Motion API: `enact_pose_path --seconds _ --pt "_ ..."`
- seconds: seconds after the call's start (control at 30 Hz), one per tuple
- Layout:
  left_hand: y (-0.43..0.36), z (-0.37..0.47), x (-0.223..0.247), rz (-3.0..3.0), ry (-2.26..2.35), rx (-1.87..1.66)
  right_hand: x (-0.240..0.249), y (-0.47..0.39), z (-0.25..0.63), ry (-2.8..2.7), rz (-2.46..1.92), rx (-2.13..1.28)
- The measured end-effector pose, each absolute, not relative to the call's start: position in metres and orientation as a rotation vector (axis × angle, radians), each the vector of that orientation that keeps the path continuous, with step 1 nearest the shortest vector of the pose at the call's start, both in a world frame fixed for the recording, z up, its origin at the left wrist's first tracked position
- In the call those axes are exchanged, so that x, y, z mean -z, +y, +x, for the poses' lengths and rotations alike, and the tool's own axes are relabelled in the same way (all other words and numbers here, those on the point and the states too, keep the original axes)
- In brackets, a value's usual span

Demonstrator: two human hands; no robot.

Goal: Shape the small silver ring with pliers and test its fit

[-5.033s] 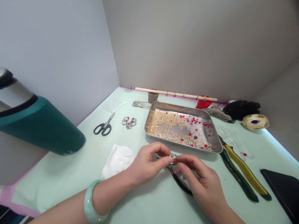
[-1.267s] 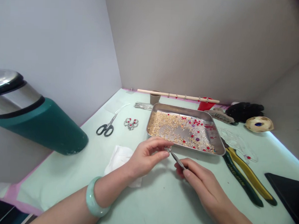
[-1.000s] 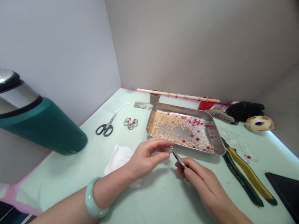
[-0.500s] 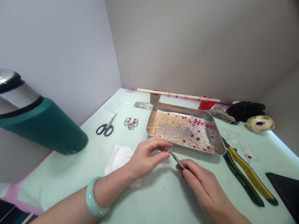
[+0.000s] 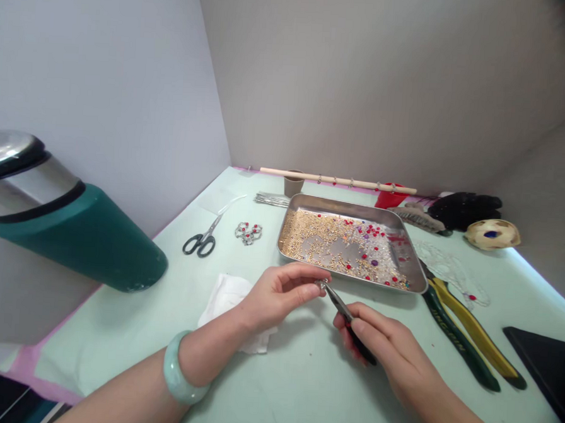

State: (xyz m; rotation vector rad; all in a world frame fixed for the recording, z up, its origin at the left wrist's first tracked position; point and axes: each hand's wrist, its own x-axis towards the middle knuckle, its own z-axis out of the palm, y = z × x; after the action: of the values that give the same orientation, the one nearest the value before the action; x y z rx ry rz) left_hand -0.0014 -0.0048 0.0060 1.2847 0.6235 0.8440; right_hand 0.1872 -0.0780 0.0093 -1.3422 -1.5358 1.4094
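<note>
My left hand [image 5: 285,294], a pale green bangle [image 5: 179,367] on its wrist, pinches a small silvery wire piece [image 5: 323,284] between thumb and fingertips. Its fine detail is too small to make out. Wrapped round slim pliers [image 5: 348,316] with dark handles is my right hand [image 5: 380,333]. The tips of these pliers touch the wire piece. Just beyond both hands lies a metal tray [image 5: 354,280] of gold, clear, red and purple beads. A white tissue [image 5: 224,297] is partly hidden beneath my left forearm.
Scissors [image 5: 200,242] and a beaded wire ornament [image 5: 248,233] lie left of the tray. A large green bottle [image 5: 86,239] stands far left. Green-and-yellow pliers [image 5: 465,335] and a black flat object [image 5: 540,364] are at right. Behind, a wooden stick [image 5: 308,176] rests across a brown cup [image 5: 293,186].
The pliers in my right hand have turned, so their dark handle now shows below my fingers. My left hand has shifted slightly right, still pinching the wire piece.
</note>
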Motion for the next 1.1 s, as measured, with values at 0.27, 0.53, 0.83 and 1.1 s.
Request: enact_pose_path --seconds 0.27,0.53,0.83,1.1 --pt "-0.002 -0.004 0.000 1.160 0.570 -0.737 -0.004 -0.075 0.193 -1.211 -1.129 -1.792" --pt "-0.003 -0.005 0.001 1.138 0.587 -0.717 -0.002 -0.074 0.192 -1.324 -1.176 -1.724" --pt "-0.003 -0.005 0.002 1.195 0.574 -0.723 -0.015 -0.076 0.189 -1.619 -1.305 -1.458" --pt "-0.003 -0.006 0.003 1.193 0.606 -0.700 -0.015 -0.077 0.191 -2.008 -1.381 -1.018"
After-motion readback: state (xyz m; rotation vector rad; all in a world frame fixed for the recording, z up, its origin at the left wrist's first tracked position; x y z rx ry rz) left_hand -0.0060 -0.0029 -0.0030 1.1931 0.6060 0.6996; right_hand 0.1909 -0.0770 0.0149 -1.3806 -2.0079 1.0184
